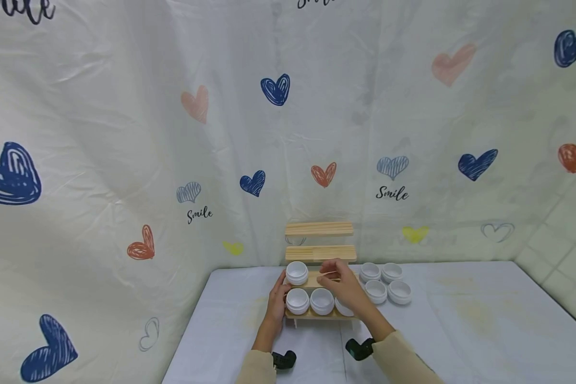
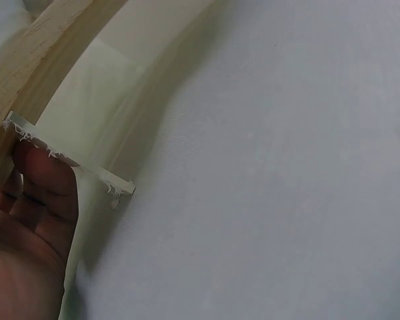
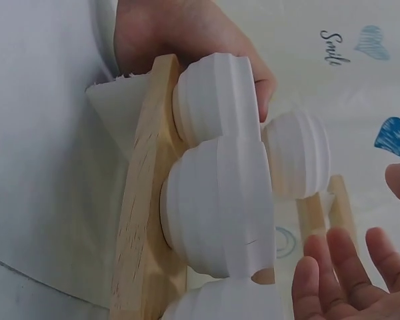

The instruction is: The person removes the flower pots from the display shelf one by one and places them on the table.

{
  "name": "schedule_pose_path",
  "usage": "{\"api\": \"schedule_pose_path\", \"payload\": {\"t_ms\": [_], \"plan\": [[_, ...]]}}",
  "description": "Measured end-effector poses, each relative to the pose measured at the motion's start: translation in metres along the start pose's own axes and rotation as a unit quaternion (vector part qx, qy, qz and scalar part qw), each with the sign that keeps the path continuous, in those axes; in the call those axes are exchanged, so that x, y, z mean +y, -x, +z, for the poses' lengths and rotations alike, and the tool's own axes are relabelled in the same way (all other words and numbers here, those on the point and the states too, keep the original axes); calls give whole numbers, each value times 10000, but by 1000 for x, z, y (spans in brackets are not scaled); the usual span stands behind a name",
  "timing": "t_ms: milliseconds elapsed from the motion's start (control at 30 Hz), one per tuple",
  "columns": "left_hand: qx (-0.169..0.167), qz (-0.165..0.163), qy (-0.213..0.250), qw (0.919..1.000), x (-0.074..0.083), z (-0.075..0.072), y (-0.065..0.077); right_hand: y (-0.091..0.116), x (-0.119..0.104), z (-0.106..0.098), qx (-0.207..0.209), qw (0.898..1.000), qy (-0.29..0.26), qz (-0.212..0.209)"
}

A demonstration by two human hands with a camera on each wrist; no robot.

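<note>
A tiered wooden stand [image 1: 321,318] with white side supports stands at the far side of the table. My left hand [image 1: 274,305] grips its left end, fingers bent against the lower shelf and support in the left wrist view. Three white cups [image 1: 322,302] sit on the lowest shelf, the right one partly covered by my right arm. Another white cup [image 1: 297,272] rests on the left of the shelf above. Over that shelf hovers my right hand [image 1: 343,282]; the right wrist view shows its fingers [image 3: 347,260] spread apart, holding nothing.
Several more white cups [image 1: 400,292] are grouped on the table right of the stand. The two upper wooden shelves [image 1: 320,253] carry no cups. A heart-printed cloth [image 1: 331,122] hangs directly behind, and a white cloth [image 1: 441,330] covers the table.
</note>
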State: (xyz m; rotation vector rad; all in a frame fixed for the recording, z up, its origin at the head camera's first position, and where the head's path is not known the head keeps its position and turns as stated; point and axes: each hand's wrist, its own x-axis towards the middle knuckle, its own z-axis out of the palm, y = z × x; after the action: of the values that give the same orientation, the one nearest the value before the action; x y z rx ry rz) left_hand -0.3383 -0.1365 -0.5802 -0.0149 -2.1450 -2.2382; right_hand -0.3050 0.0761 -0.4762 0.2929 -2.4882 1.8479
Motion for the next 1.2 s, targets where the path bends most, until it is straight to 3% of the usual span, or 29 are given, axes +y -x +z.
{"api": "schedule_pose_path", "payload": {"t_ms": [1200], "plan": [[-3, -66, -11, 10000, 3, -1, 1, -17, -12, 28, -272, 9965, 788, 100]]}}
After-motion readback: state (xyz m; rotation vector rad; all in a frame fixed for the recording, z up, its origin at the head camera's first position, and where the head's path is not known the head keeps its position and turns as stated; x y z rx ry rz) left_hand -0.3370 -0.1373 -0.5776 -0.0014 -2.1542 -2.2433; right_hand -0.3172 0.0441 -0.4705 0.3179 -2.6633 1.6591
